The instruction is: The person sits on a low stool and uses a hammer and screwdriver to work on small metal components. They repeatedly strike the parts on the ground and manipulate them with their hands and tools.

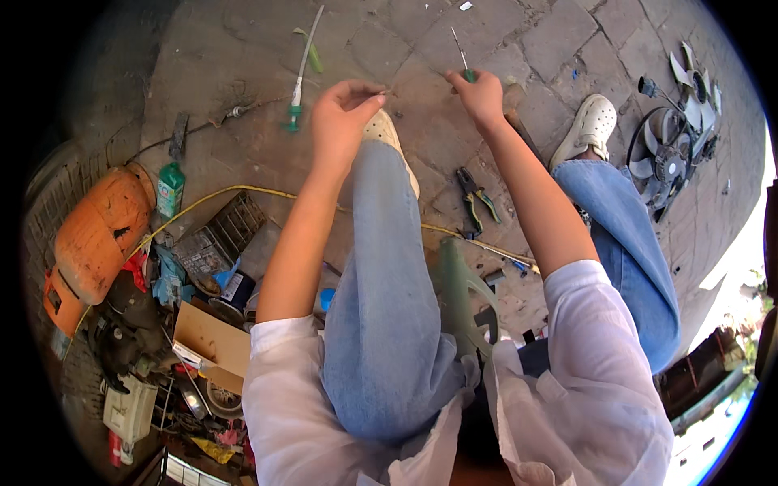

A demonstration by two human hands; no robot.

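Observation:
My right hand (pixel 480 99) is closed round the green handle of a screwdriver (pixel 460 50), its thin metal shaft pointing up and away from me. Across from it, above my left shoe, my left hand (pixel 348 115) has thumb and fingers curled together. Anything small in that pinch is too hard to see. The two hands are apart. Left of my left hand, a white and green syringe-like tool (pixel 296 104) with a pale tube lies on the paving. Pliers (pixel 476 197) with dark and yellow-green handles rest between my legs.
Orange gas cylinder (pixel 101 235), green bottle (pixel 170 190), wire basket (pixel 231 223) and cardboard box (pixel 212 340) crowd the left. A yellow hose (pixel 231 189) crosses the ground. Fans (pixel 668 162) lie right of my right shoe (pixel 587 125). A green plastic chair part (pixel 458 283) shows between my legs.

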